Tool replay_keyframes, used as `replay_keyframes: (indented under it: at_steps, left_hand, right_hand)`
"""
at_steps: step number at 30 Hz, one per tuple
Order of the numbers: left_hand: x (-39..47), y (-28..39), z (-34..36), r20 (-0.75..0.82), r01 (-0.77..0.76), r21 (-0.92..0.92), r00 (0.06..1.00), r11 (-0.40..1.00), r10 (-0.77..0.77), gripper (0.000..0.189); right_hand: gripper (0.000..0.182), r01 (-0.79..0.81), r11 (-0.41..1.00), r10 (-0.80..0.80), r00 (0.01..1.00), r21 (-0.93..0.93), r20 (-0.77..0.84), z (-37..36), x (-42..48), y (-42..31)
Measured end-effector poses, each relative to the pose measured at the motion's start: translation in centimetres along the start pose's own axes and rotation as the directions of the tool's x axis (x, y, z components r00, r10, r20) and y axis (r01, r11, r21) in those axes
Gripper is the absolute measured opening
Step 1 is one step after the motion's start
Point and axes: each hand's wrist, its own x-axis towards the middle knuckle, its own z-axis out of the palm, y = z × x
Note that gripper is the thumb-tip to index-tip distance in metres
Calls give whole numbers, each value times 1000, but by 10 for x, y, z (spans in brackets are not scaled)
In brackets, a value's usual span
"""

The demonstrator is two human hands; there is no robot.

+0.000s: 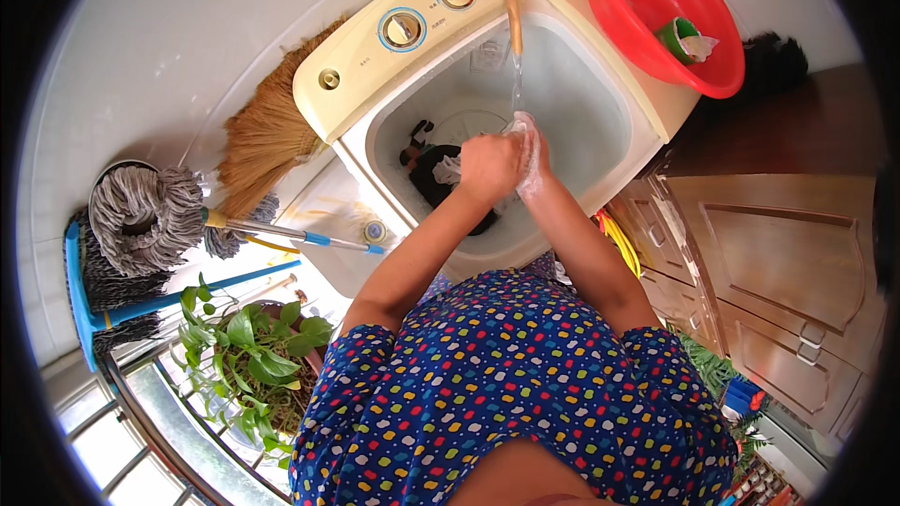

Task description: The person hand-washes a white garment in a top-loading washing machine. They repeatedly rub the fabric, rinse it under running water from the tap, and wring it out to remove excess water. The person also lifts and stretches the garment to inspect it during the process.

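Note:
My left hand [490, 163] is curled into a fist against my right hand [532, 154], above the open wash tub [594, 109] of a cream washing machine. A wet white cloth [522, 124] is bunched between them, and white suds coat my right hand and wrist. Its exact shape is hidden by my fingers. From a tan hose [512, 14], water [518, 81] runs down onto the cloth. Dark wet clothes [430, 172] lie in the tub to the left of my hands, partly behind my left forearm. A pale piece of fabric [447, 170] shows among them.
A red plastic basin [633, 60] holding a green container [675, 41] rests on the machine's right side. Control knobs [402, 29] line the back panel. At left are a straw broom [274, 119], a string mop [144, 218], a blue-framed mop [84, 295] and a potted plant [260, 351]. Wooden cabinets [780, 260] stand at right.

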Motion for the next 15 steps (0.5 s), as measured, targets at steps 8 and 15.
replay_keyframes:
  at_steps: [8,15]
  left_hand:
    - [16,-66,16,206,346,-796,926,496,-315,45]
    - [25,-71,-39,469,390,-640,881,662,-65,27]
  right_hand:
    - [31,-27,981,-12,979,-190,-202,48,-17,-26]
    - [22,22,930,-26,1000,-367,-5,40,-24,-72]
